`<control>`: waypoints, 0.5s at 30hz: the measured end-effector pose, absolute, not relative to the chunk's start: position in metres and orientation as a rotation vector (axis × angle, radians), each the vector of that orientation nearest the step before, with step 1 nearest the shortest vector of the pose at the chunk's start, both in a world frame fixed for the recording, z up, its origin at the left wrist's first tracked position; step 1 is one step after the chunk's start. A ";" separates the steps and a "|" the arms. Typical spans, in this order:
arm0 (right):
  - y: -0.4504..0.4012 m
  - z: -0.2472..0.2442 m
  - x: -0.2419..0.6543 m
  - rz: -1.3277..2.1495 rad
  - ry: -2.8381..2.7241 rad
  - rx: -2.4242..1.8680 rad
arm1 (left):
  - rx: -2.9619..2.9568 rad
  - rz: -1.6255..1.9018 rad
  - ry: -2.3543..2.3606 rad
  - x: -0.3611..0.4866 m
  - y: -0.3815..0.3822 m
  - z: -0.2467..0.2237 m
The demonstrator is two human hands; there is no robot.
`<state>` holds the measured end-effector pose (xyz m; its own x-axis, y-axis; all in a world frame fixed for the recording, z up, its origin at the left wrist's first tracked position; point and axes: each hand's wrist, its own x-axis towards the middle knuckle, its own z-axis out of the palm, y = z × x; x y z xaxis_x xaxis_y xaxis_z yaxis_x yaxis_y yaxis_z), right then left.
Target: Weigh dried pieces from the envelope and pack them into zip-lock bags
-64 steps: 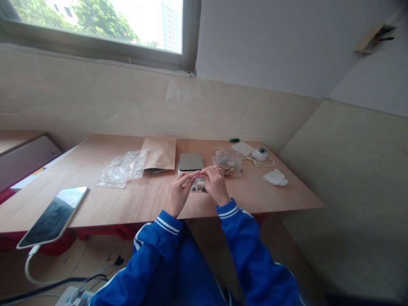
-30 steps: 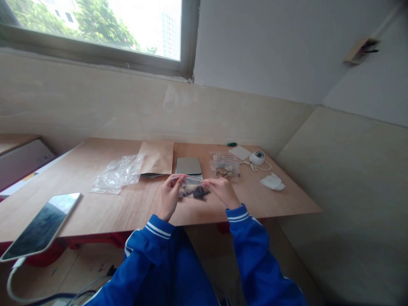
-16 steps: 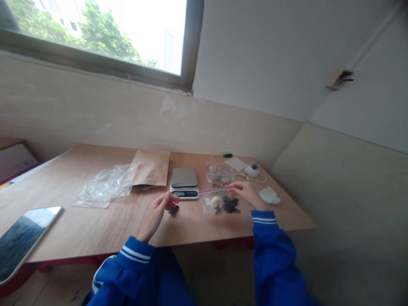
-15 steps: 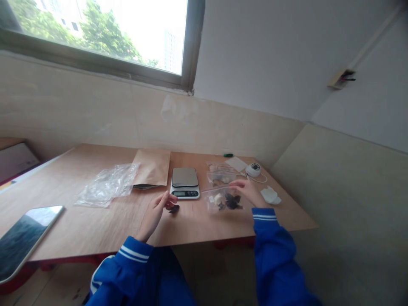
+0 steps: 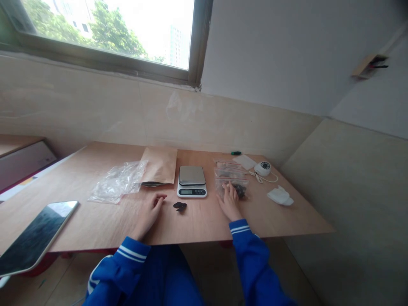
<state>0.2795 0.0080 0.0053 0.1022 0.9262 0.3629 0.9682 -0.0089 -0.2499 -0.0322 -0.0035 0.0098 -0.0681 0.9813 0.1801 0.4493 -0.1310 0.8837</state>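
Observation:
My left hand [image 5: 151, 214] rests on the wooden table, fingers loosely bent with a gap at the thumb, holding nothing. Just right of it lie a few dark, crinkled dried pieces [image 5: 180, 206]. Beyond them stands a white kitchen scale [image 5: 192, 192] with a bare metal plate [image 5: 191, 175]. My right hand [image 5: 228, 203] is open, its spread fingers lying on the nearest clear zip bag [image 5: 244, 183]. Dark pieces show inside that bag; the rest of its contents is hidden under the hand.
Behind the nearest bag lie more zip bags [image 5: 228, 171]. A brown paper pouch [image 5: 160, 165], crumpled clear plastic [image 5: 116, 182] and a tablet [image 5: 38, 236] are on the left. On the right are a white dome camera [image 5: 263, 168], a white crumpled piece [image 5: 280, 196] and a green-handled tool [image 5: 236, 153].
My right hand has moved from the nearest bag's top edge down onto its front. My left hand has drawn back left and lowered, leaving the dark pieces apart on the table. The view has shifted slightly.

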 end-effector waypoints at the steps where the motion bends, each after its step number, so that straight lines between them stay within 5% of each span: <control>1: 0.010 0.011 0.275 -0.115 -1.844 -1.958 | 1.618 1.163 1.547 -0.032 -0.004 0.010; 8: -0.017 0.038 0.196 0.359 -2.445 -1.240 | 1.542 1.220 1.515 -0.030 -0.008 0.015; 15: 0.007 0.048 0.161 0.270 -2.449 -1.228 | 1.541 1.201 1.472 -0.038 -0.012 0.008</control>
<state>0.1610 0.0075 0.0485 -0.5422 0.8013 0.2530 0.7270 0.5983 -0.3370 -0.0377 -0.0123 0.0078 -0.0661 0.9848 0.1608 0.3553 -0.1274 0.9260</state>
